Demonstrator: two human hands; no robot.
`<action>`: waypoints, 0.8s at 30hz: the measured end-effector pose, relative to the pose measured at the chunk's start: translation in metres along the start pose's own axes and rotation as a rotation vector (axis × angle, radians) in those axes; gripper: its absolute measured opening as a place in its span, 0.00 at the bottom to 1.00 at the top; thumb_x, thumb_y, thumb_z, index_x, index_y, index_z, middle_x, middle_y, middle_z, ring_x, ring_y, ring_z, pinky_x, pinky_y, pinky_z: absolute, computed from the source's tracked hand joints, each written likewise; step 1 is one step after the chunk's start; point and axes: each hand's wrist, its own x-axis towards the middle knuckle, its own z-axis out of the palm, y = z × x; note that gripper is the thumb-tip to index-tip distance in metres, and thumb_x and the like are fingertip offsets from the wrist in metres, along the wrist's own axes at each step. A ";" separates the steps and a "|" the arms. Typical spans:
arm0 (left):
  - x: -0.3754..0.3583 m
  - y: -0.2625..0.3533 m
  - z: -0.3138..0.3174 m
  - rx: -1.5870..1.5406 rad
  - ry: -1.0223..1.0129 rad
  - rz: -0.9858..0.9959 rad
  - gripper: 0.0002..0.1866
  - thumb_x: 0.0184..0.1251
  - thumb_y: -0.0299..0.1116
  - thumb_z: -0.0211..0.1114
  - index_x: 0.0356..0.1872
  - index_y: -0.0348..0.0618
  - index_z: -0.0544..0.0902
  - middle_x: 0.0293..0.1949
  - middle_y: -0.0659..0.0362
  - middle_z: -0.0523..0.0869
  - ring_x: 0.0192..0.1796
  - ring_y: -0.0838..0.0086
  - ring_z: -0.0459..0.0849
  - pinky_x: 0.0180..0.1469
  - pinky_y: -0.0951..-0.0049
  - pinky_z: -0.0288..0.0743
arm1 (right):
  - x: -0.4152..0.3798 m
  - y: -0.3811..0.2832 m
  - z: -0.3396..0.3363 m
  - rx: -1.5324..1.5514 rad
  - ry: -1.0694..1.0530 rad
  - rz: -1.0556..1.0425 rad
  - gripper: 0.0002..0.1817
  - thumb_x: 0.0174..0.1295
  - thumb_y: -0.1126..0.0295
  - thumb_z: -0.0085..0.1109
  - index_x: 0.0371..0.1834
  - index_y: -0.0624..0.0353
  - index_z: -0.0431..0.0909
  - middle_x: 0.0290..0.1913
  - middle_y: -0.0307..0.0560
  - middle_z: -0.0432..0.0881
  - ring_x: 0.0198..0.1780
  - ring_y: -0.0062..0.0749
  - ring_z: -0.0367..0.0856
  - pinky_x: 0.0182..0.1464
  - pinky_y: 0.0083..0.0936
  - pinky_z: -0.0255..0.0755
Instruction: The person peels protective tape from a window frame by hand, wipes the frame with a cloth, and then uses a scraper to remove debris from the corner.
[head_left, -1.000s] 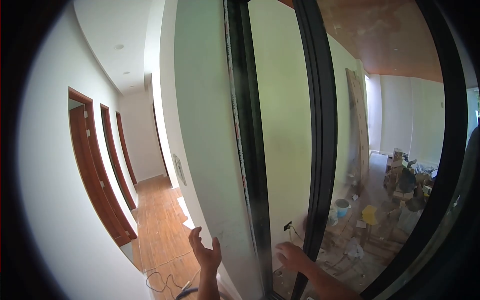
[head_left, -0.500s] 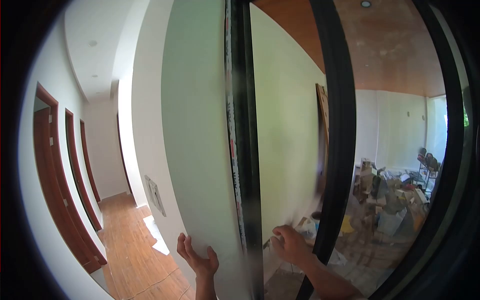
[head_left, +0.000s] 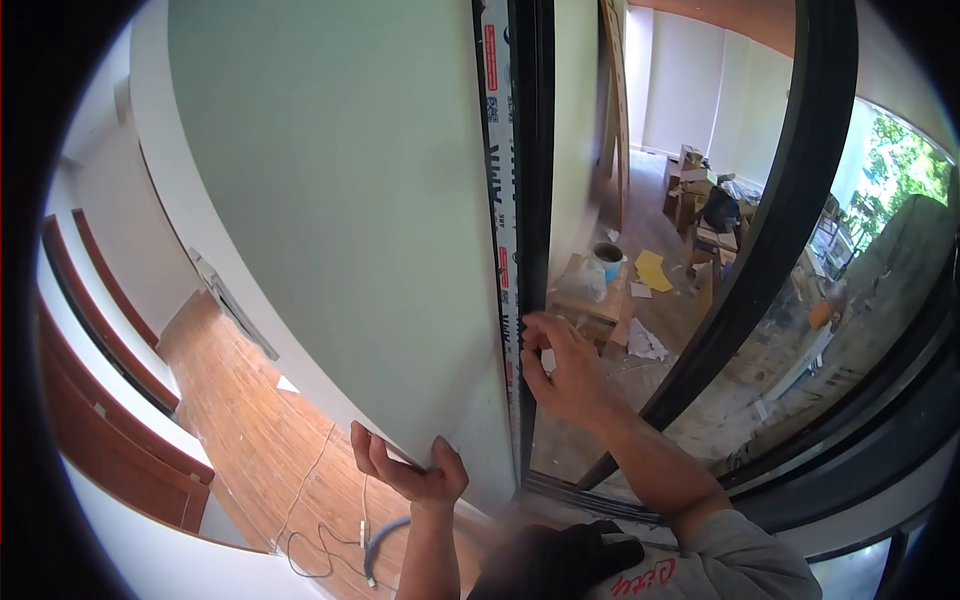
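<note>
A black frame (head_left: 538,200) with a printed protective strip (head_left: 499,150) along its edge stands upright beside a pale green wall panel (head_left: 330,200). My right hand (head_left: 575,372) is at the frame's edge, fingers curled and the fingertips against the strip side; whether it grips anything is hard to make out. Lower left, my left hand (head_left: 412,475) lies at the wall's corner edge, with its fingers and thumb apart and nothing held.
Cables (head_left: 335,545) lie on the wooden floor (head_left: 240,420) at the left, near brown door frames. Beyond the opening are a blue bucket (head_left: 607,262), a yellow sheet (head_left: 652,272), cardboard boxes and scattered debris. A second dark frame post (head_left: 775,230) curves at the right.
The view has tilted down and turned, showing more floor, cables and my shirt. My right hand has moved up against the frame's edge. My left hand is now at the wall corner.
</note>
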 end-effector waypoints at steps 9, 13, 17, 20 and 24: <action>-0.006 0.001 0.004 -0.049 0.007 0.002 0.37 0.58 0.34 0.57 0.67 0.30 0.53 0.68 0.36 0.52 0.72 0.44 0.51 0.69 0.44 0.50 | 0.067 -0.061 -0.036 -0.059 0.074 -0.260 0.32 0.58 0.79 0.53 0.68 0.71 0.58 0.44 0.55 0.74 0.41 0.39 0.77 0.43 0.30 0.74; -0.010 -0.001 0.005 -0.075 0.000 0.007 0.38 0.58 0.32 0.56 0.68 0.30 0.52 0.69 0.36 0.50 0.72 0.44 0.50 0.69 0.44 0.48 | 0.086 -0.079 -0.044 -0.027 0.076 -0.204 0.31 0.59 0.79 0.52 0.68 0.73 0.58 0.42 0.53 0.74 0.38 0.38 0.77 0.41 0.30 0.74; -0.011 0.000 0.004 -0.073 -0.011 0.010 0.37 0.58 0.31 0.55 0.68 0.31 0.51 0.69 0.36 0.50 0.72 0.44 0.49 0.70 0.44 0.48 | 0.090 -0.088 -0.038 0.003 0.012 -0.103 0.32 0.59 0.78 0.50 0.67 0.78 0.56 0.41 0.54 0.73 0.36 0.37 0.77 0.40 0.31 0.74; -0.011 -0.001 0.004 -0.085 -0.012 0.008 0.37 0.58 0.31 0.55 0.68 0.32 0.52 0.69 0.36 0.50 0.73 0.44 0.49 0.70 0.45 0.48 | 0.087 -0.087 -0.031 -0.031 -0.008 -0.056 0.33 0.59 0.78 0.50 0.68 0.80 0.53 0.41 0.55 0.73 0.35 0.38 0.78 0.40 0.32 0.74; -0.013 -0.006 0.005 -0.099 -0.004 0.030 0.37 0.58 0.32 0.56 0.68 0.32 0.53 0.69 0.37 0.50 0.72 0.44 0.50 0.70 0.45 0.49 | 0.079 -0.086 -0.023 -0.020 -0.014 0.033 0.37 0.59 0.78 0.50 0.70 0.80 0.47 0.43 0.56 0.72 0.35 0.37 0.78 0.41 0.33 0.74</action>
